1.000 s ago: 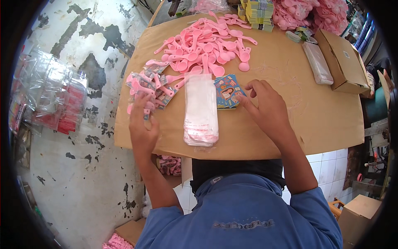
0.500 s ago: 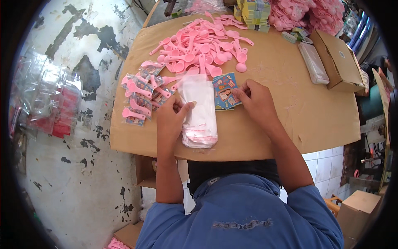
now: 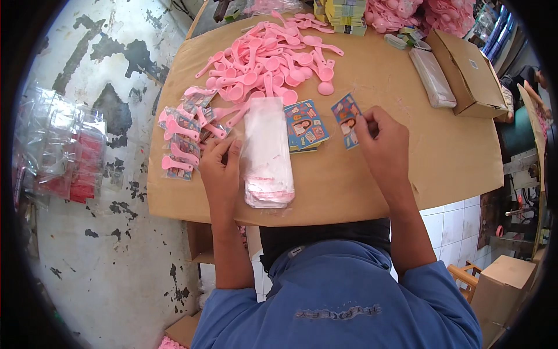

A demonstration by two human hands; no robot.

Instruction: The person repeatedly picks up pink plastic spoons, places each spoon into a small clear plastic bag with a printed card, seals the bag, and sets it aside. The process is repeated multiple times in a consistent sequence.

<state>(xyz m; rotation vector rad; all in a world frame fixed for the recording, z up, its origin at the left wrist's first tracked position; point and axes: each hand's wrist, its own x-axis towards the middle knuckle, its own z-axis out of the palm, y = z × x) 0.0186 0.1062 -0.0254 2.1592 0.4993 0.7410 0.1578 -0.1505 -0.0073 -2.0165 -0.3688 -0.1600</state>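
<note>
My right hand [image 3: 382, 145] pinches a blue printed card [image 3: 347, 121] between thumb and fingers, holding it tilted above the table. Left of it, apart from that card, lies a small pile of similar blue cards [image 3: 307, 127]. A stack of clear plastic bags [image 3: 267, 151] lies upright in front of me, its near end showing reddish strips. Beside the stack's left edge is my left hand [image 3: 222, 163], fingers loosely bent and a little apart, with nothing visible in them. Bagged pink spoons with cards [image 3: 182, 129] lie beyond and left of that hand.
A large heap of loose pink measuring spoons [image 3: 261, 61] covers the far middle of the brown table [image 3: 372, 180]. Bundled cards [image 3: 346, 14] and pink bags [image 3: 395, 14] stand behind. At the right are a bag pack [image 3: 431, 78] and a cardboard box [image 3: 468, 75].
My right hand has lifted a card off the pile and drawn it to the right. My left hand has let go of the bag stack and shifted left. The view has shifted slightly.
</note>
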